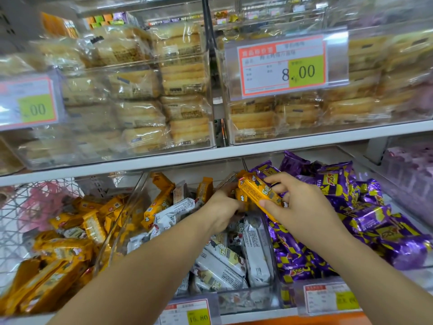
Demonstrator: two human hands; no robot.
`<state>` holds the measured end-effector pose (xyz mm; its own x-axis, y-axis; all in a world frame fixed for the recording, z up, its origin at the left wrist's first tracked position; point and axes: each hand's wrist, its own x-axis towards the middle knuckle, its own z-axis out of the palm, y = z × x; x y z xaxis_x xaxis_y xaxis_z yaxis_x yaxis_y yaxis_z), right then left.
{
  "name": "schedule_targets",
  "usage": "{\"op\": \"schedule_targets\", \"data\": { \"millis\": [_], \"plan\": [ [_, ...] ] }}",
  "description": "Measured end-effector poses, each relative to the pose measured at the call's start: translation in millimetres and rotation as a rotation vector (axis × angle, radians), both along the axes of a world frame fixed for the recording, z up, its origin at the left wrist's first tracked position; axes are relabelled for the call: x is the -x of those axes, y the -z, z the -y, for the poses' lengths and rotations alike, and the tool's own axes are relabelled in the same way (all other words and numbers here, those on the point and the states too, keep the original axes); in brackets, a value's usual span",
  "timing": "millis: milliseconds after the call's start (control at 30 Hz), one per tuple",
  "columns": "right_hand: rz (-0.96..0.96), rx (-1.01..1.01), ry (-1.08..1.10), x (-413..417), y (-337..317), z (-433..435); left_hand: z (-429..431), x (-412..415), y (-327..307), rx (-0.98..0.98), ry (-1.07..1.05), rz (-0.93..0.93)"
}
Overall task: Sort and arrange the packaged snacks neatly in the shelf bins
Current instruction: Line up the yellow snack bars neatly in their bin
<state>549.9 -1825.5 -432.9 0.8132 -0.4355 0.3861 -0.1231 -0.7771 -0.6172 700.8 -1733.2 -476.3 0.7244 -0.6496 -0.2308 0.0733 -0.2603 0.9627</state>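
Three clear bins sit on the lower shelf. The left bin (110, 240) is filled with orange snack packs (58, 259). In the middle bin (243, 299) lie white packs (225, 261) mixed with a few orange ones (154, 207) toward its back. Purple packs (365, 221) fill the right bin. My right hand (302, 205) pinches an orange snack pack (260, 193) over the back of the middle bin. Just left of it, my left hand (222, 207) curls around another orange pack (242, 198), which is mostly hidden by the fingers.
The upper shelf (234, 153) carries clear bins of wrapped pastries (182, 78) with price tags (281, 66). A white wire basket (28, 207) stands at the far left of the lower shelf. More price tags (187, 313) line the front edge. A pink-filled bin (412, 172) sits far right.
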Motion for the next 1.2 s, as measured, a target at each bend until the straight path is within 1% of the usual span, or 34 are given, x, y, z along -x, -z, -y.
{"op": "schedule_targets", "data": {
  "millis": [67, 133, 267, 433, 500, 667, 867, 933, 1033, 1200],
  "plan": [
    [0.000, -0.011, -0.004, 0.7, -0.1, -0.6, 4.2, 1.0, 0.5, 0.011, -0.055, -0.033],
    [-0.004, -0.011, -0.009, 2.4, -0.3, 0.1, 6.8, 1.5, 2.1, -0.006, -0.070, -0.010],
    [-0.006, -0.006, -0.005, 4.6, -0.3, 3.5, 4.5, 3.0, -0.9, -0.068, -0.082, 0.127],
    [0.008, -0.011, -0.010, 6.5, -1.3, 1.6, -2.7, 15.4, -9.3, -0.123, -0.040, 0.342],
    [0.017, -0.009, -0.019, 7.2, -1.0, -0.6, -6.3, 23.1, -8.7, -0.166, -0.068, 0.437],
    [0.054, -0.030, 0.011, 9.8, 0.4, -8.8, -25.4, 36.8, -12.3, -0.109, -0.144, 0.526],
    [0.138, -0.110, -0.005, 13.9, 0.0, -36.4, -82.7, 61.7, -43.8, 0.015, -0.100, 0.614],
    [0.148, -0.129, -0.030, 12.7, -0.4, -54.6, -106.8, 71.7, -53.1, 0.030, -0.095, 0.663],
    [0.167, -0.172, -0.097, 6.2, -3.1, -88.8, -144.9, 79.8, -62.1, 0.075, -0.163, 0.729],
    [0.174, -0.148, -0.279, -18.9, -15.7, -153.0, -217.4, 73.7, -68.3, 0.088, -0.273, 0.801]
  ]
}}
